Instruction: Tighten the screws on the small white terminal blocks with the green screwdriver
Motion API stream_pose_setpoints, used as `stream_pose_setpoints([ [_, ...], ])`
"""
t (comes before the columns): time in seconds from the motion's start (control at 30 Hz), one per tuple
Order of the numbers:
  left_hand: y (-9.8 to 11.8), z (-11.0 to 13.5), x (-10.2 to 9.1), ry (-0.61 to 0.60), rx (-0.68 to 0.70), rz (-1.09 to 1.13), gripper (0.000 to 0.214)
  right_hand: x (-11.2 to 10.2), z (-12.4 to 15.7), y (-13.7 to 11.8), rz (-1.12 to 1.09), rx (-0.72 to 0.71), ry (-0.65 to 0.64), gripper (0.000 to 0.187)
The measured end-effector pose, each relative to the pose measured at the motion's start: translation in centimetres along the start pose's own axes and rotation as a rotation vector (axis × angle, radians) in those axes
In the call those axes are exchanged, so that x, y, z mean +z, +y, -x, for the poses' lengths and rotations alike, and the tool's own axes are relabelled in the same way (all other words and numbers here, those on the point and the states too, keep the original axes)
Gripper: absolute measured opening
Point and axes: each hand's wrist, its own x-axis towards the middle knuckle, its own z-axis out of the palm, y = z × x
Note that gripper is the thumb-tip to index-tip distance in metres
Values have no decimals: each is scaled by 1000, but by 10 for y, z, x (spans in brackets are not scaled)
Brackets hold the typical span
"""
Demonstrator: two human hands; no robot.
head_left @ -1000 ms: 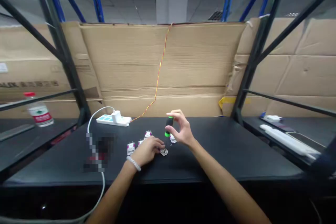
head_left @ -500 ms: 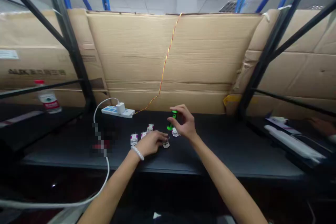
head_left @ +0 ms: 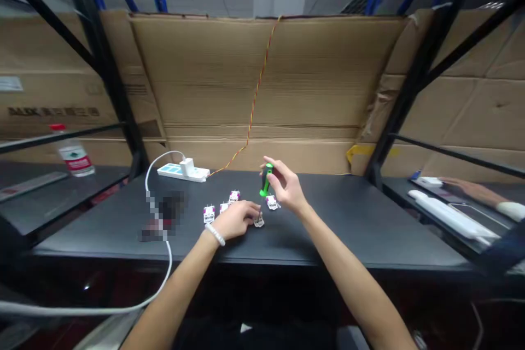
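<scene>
A screwdriver [head_left: 266,180] with a green and black handle is held nearly upright by my right hand [head_left: 289,186], its fingers closed around the top of the handle. The thin shaft points down at a small white part [head_left: 258,221] on the black table. My left hand [head_left: 240,219], with a white bracelet on the wrist, holds that part by its left edge with the fingertips. Another white piece [head_left: 272,202] lies just behind, below my right hand. Left of my left hand lie similar white and purple pieces [head_left: 209,214], one partly hidden by the hand.
At the back left, a white power strip [head_left: 197,174] carries a plugged-in charger with a white cable. Cardboard [head_left: 262,82] walls the rear of the black table [head_left: 348,224]. A bottle [head_left: 76,156] stands on the left shelf. Another person's hand [head_left: 463,188] rests at the right.
The screwdriver has tilted slightly and my right-hand fingers have shifted on its handle. My left hand stays on the white part. The other person's hand at the right shows more clearly.
</scene>
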Motion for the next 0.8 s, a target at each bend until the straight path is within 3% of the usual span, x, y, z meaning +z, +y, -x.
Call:
stream_pose_setpoints([
  [0.13, 1, -1, -2, -25, 0, 33, 32, -4, 1, -1, -72, 2, -100, 50],
  [0.37, -1, 0, 1, 7, 7, 28, 31, -2, 0, -1, 73, -20, 68, 37],
  [0.57, 3, 1, 1, 15, -3, 6, 25, -5, 1, 1, -64, -21, -76, 47],
  [0.8, 3, 1, 0, 10, -21, -3, 27, -4, -1, 5, 81, -42, 114, 35],
])
